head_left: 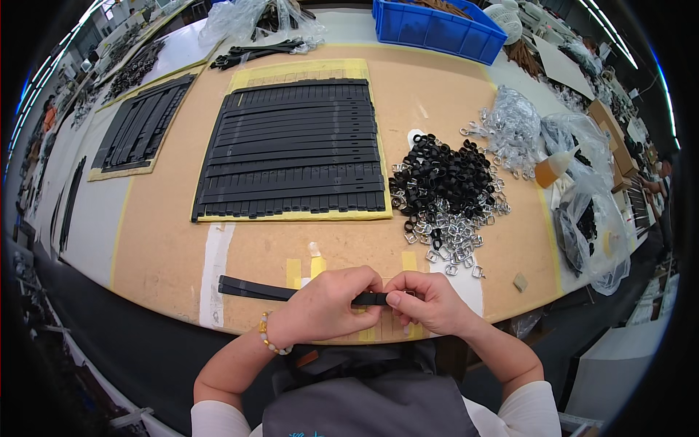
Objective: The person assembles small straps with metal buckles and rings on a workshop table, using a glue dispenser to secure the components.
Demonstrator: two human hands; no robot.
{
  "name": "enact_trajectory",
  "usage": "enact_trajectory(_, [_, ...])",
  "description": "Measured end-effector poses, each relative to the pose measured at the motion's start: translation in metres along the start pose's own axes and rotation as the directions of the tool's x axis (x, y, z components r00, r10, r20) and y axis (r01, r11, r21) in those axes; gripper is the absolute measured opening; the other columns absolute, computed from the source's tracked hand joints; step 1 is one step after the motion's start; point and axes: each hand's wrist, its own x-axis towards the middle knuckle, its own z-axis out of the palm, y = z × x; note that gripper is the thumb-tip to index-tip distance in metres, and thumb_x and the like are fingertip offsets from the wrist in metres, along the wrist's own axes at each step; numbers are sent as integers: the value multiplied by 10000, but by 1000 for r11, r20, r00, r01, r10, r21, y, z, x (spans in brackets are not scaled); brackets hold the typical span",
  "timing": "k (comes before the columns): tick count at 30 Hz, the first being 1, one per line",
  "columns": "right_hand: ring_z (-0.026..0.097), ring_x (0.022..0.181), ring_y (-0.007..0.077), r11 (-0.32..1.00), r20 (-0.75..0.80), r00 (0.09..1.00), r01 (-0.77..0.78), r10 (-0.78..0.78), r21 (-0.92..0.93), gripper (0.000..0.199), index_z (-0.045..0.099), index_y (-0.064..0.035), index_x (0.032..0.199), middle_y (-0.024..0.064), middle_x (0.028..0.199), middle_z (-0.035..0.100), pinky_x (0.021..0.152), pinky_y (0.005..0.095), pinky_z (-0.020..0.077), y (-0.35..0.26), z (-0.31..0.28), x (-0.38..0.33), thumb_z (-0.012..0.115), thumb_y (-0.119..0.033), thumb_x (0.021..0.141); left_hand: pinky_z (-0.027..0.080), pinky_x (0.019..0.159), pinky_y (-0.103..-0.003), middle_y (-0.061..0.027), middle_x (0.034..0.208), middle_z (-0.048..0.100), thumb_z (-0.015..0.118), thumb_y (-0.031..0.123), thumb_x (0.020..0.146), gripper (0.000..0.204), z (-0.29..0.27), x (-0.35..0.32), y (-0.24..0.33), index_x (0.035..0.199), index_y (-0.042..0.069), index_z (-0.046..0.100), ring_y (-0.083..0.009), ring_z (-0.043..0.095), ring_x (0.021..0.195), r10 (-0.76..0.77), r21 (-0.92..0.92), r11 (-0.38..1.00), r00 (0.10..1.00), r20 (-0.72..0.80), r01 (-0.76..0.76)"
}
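A black strap [255,288] lies across the near edge of the table, its free end reaching left. My left hand [328,302] is closed around the strap, with a short piece of it showing past the fingers. At that right end, my right hand [429,302] pinches the strap between thumb and fingers. A bit of metal, perhaps a buckle, shows among the right fingers, but most of it is hidden. Just beyond the right hand lies a pile of black loops [444,175], with silver buckles [455,240] spread along its near side.
Rows of black straps [291,146] cover a yellow-edged board in the middle, and a second strap-covered board [142,127] lies left. A blue crate [440,29] stands at the back. To the right are bagged buckles [513,120], a bottle of amber liquid [551,169] and plastic bags [601,218].
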Motion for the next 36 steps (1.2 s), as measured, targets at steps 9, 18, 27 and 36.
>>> enact_trajectory(9, [586,685,36,999,24,1000,9,-10,35,212,662,-6,1093,-15,859,654,601,212,483,1,-1,2,653,-207,1022,603,718,-307,-105,845,699,804,62,770,259,2,1,-5,955,-4,634,-206,728,775,5,-34,999,1000,-27,-6])
enact_trajectory(18, [568,693,25,1000,23,1000,21,-22,18,191,655,0,1065,-19,850,644,605,212,475,2,-2,4,656,-185,1016,603,705,-315,-106,869,698,803,57,774,253,3,2,-7,956,0,637,-217,729,785,14,-25,1000,1000,-16,-15])
enact_trajectory(27, [548,709,16,976,-92,988,105,-124,-191,230,665,-12,989,-37,815,649,615,204,455,1,-2,12,691,-241,985,585,682,-274,-89,976,716,764,43,801,364,-1,4,0,1140,22,632,-171,733,895,-19,-76,997,1000,3,19])
enact_trajectory(36, [490,780,34,984,112,982,137,-150,118,249,659,-23,942,-64,800,589,713,230,416,7,-2,26,678,-266,997,571,709,-255,-72,996,722,760,28,820,333,-10,5,-6,1132,16,645,-144,712,911,7,-195,981,1000,15,-4])
